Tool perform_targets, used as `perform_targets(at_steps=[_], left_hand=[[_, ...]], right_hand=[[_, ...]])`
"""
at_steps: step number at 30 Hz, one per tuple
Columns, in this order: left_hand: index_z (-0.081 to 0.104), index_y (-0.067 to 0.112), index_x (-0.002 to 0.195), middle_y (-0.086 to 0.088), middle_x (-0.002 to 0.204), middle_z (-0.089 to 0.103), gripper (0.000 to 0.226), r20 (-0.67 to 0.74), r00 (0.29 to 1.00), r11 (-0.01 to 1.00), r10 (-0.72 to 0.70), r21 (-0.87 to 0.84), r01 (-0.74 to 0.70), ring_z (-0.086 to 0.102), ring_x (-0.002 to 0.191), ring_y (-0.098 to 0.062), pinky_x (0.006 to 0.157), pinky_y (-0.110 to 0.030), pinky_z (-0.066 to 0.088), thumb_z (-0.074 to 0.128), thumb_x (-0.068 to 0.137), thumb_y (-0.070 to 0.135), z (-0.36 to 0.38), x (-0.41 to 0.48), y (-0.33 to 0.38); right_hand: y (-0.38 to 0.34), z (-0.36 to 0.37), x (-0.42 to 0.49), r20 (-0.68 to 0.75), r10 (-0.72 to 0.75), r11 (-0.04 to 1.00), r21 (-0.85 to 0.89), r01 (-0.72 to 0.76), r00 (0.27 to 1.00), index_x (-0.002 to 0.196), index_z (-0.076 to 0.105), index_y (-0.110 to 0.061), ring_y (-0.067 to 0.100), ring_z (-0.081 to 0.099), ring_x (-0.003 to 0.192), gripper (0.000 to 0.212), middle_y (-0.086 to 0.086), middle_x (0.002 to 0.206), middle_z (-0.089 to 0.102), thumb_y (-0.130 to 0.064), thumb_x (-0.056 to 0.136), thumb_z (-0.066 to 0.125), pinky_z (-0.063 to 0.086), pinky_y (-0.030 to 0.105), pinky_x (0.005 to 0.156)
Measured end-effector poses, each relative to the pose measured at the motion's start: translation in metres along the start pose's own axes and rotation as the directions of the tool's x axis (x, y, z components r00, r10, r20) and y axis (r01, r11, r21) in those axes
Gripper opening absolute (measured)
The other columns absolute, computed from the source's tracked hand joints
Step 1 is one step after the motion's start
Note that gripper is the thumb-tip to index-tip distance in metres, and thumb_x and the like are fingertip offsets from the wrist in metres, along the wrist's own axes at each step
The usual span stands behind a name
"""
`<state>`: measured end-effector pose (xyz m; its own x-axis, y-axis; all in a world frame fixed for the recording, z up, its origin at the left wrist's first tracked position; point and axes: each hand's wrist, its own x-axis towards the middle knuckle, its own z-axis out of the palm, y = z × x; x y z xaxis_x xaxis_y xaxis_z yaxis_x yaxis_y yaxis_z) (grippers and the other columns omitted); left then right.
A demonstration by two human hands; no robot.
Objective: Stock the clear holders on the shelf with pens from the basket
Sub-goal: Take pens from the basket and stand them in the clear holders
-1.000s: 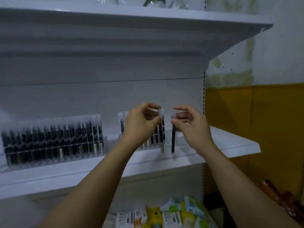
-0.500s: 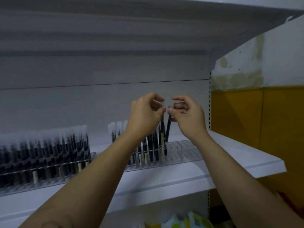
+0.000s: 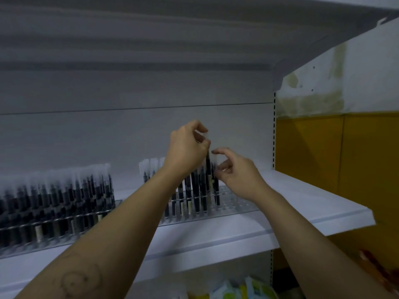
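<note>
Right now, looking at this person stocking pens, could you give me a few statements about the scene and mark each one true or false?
1. The left hand pinches a pen held upright over the right-hand clear holder. True.
2. The right hand grips a second pen firmly. False: its fingers are spread open beside the pen and clasp nothing that shows.
3. The left-hand holder looks packed with pens. True.
4. The right-hand holder is completely full. False: its right end shows empty holes.
5. The wall right of the shelf is blue below. False: it is yellow there.
</note>
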<state>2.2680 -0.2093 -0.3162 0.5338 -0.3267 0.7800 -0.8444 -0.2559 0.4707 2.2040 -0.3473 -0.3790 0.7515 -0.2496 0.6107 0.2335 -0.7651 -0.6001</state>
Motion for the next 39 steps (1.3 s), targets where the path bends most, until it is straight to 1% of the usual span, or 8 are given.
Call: perform_targets(at_steps=[4, 10, 15, 19, 23, 26, 31, 39], left_hand=[[0.058, 0.023, 0.096, 0.012, 0.076, 0.064, 0.013, 0.000, 1.000, 1.000, -0.016, -0.011, 0.016, 0.063, 0.067, -0.003, 0.045, -0.004, 0.044, 0.066, 0.089, 0.016, 0.000, 0.000, -0.003], [0.061, 0.020, 0.097, 0.004, 0.083, 0.069, 0.012, 0.044, 0.998, 0.999, -0.039, 0.027, 0.038, 0.066, 0.069, -0.008, 0.052, -0.015, 0.051, 0.067, 0.088, 0.017, 0.005, -0.004, -0.006], [0.063, 0.027, 0.091, 0.010, 0.081, 0.066, 0.006, 0.140, 0.985, 0.947, -0.102, 0.317, 0.053, 0.064, 0.082, -0.013, 0.093, -0.034, 0.040, 0.066, 0.086, 0.029, 0.010, -0.009, -0.005], [0.062, 0.031, 0.088, 0.016, 0.066, 0.058, 0.003, 0.094, 0.992, 0.900, -0.085, 0.435, 0.036, 0.059, 0.080, -0.011, 0.096, -0.037, 0.028, 0.064, 0.087, 0.034, 0.012, -0.010, -0.005], [0.063, 0.031, 0.102, 0.009, 0.097, 0.068, 0.014, 0.129, 0.990, 0.881, -0.052, 0.473, -0.016, 0.061, 0.099, -0.015, 0.110, -0.045, 0.021, 0.062, 0.088, 0.036, 0.010, -0.012, -0.008], [0.060, 0.031, 0.116, 0.005, 0.112, 0.067, 0.029, 0.159, 0.987, 0.855, -0.022, 0.514, -0.064, 0.056, 0.114, -0.017, 0.115, -0.049, 0.014, 0.060, 0.088, 0.041, 0.007, -0.017, -0.006], [0.056, 0.028, 0.125, 0.002, 0.125, 0.061, 0.040, 0.162, 0.986, 0.850, 0.026, 0.516, -0.107, 0.050, 0.122, -0.018, 0.117, -0.048, 0.013, 0.059, 0.088, 0.040, -0.012, -0.034, 0.007], [0.061, 0.022, 0.120, 0.000, 0.116, 0.064, 0.035, 0.136, 0.986, 0.912, 0.100, 0.383, -0.145, 0.056, 0.107, -0.022, 0.094, -0.036, 0.042, 0.064, 0.085, 0.028, -0.056, -0.103, 0.028]], right_hand=[[0.002, -0.003, -0.014, 0.111, -0.011, 0.988, -0.150, 0.028, 0.994, 0.138, 0.022, -0.056, 0.009, 0.062, 0.068, 0.073, -0.006, 0.076, 0.066, -0.014, 0.091, 0.059, 0.049, 0.019, 0.061], [-0.006, -0.002, -0.021, 0.157, 0.001, 0.976, -0.215, 0.034, 0.988, 0.143, 0.009, -0.052, 0.018, 0.064, 0.073, 0.084, 0.004, 0.080, 0.069, -0.006, 0.089, 0.053, 0.056, 0.035, 0.073], [-0.007, -0.006, -0.020, 0.180, 0.027, 0.977, -0.212, 0.012, 0.983, 0.146, 0.009, -0.050, 0.017, 0.064, 0.079, 0.088, 0.001, 0.085, 0.069, -0.004, 0.086, 0.055, 0.054, 0.032, 0.077], [-0.005, -0.006, -0.023, 0.193, 0.030, 0.975, -0.224, 0.014, 0.981, 0.147, 0.006, -0.050, 0.014, 0.063, 0.082, 0.094, -0.005, 0.089, 0.066, -0.004, 0.083, 0.057, 0.049, 0.024, 0.077], [-0.007, -0.004, -0.027, 0.181, 0.029, 0.980, -0.200, 0.008, 0.983, 0.149, 0.000, -0.049, 0.015, 0.063, 0.087, 0.098, -0.002, 0.096, 0.065, -0.005, 0.085, 0.059, 0.052, 0.028, 0.083], [-0.006, -0.002, -0.035, 0.136, 0.082, 0.994, -0.088, -0.070, 0.987, 0.148, -0.009, -0.050, 0.017, 0.060, 0.104, 0.106, 0.002, 0.121, 0.057, -0.011, 0.086, 0.067, 0.051, 0.032, 0.091], [-0.014, -0.006, -0.047, 0.026, 0.059, 0.991, -0.122, -0.056, 0.998, 0.151, 0.001, -0.040, 0.016, 0.040, 0.132, 0.097, 0.000, 0.148, 0.037, -0.020, 0.086, 0.069, 0.036, 0.028, 0.101], [-0.065, -0.006, -0.086, 0.029, -0.030, 0.966, -0.256, 0.036, 0.999, 0.146, 0.032, -0.029, 0.016, 0.045, 0.125, 0.070, -0.003, 0.141, 0.041, -0.023, 0.087, 0.068, 0.034, 0.023, 0.097]])
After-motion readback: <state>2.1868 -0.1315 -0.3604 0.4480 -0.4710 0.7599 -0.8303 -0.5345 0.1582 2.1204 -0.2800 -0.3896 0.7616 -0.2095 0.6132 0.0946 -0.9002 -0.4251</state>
